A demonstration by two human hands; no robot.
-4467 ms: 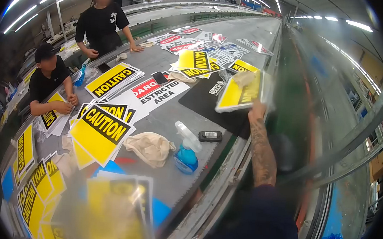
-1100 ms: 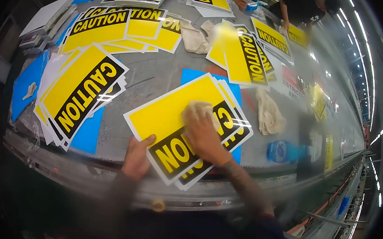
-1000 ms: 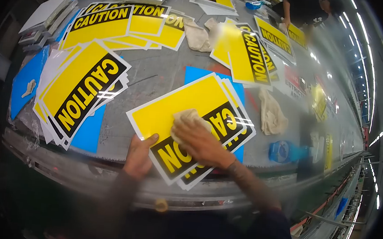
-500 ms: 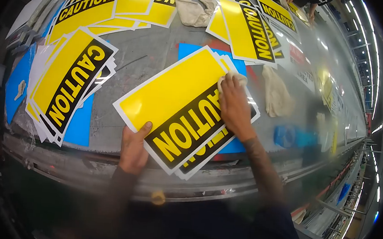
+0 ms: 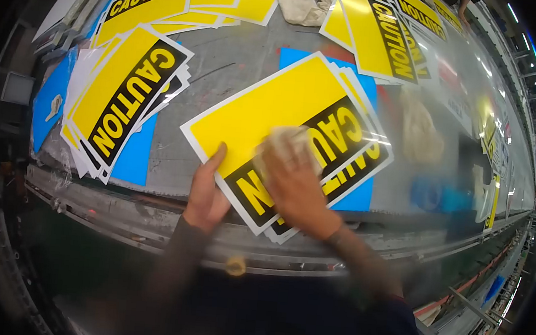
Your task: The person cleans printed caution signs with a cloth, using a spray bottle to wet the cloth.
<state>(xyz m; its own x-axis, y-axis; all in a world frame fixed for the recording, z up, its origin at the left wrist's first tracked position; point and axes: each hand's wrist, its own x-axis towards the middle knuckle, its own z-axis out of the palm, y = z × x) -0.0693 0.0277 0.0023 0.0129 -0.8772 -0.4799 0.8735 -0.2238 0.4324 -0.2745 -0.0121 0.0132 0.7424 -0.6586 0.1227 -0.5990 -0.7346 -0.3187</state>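
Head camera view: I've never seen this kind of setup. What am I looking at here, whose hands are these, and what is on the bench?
The picture comes from a camera worn on a person's head, looking down at their own bare hands; there is no machine. The left hand presses on the top yellow CAUTION sign of a small stack. The right hand holds a cloth against that sign. They lie on a grey worktable, with more sign stacks, another rag and a blurred blue spray bottle nearby.

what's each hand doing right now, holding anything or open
Left hand: open, pressed flat on the top yellow and black rectangular caution sign.
Right hand: pressing a crumpled beige cloth onto that sign; grip blurred, cannot be told.
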